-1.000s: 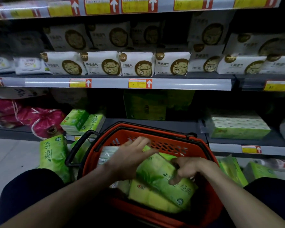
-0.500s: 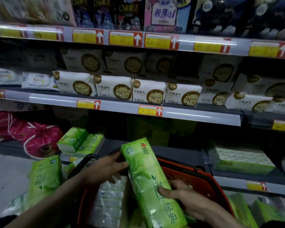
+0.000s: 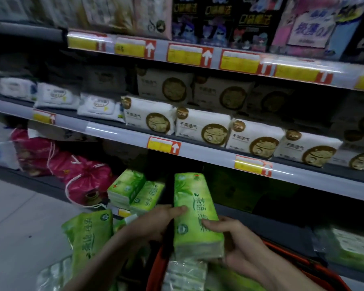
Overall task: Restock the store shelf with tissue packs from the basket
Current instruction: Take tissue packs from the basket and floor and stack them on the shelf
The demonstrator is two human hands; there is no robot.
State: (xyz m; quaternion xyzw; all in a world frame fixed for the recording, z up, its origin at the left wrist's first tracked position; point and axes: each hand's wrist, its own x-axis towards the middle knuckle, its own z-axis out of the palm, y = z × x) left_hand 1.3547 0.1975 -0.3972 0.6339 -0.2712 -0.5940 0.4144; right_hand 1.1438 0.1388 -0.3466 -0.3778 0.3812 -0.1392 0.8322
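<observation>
— What is changing right now?

— I am raising the green tissue pack point(image 3: 194, 215) out of the basket point(image 3: 298, 261). A second ago it was lying among the others inside; now it is standing on end above the red rim. By my reckoning the picking is done and the placing is beginning.

— And how are you holding it?

— Both grips are grasping it. My left grip point(image 3: 156, 221) is pressing curled fingers against its left face, and my right grip point(image 3: 235, 242) is cupping its lower right corner from below.

— Where is it sitting between them?

— It is standing upright between the two, with its bottom end hanging over the basket. Its top is pointing at the lower shelf point(image 3: 282, 227), just right of the green packs point(image 3: 126, 187) already lying there.
</observation>
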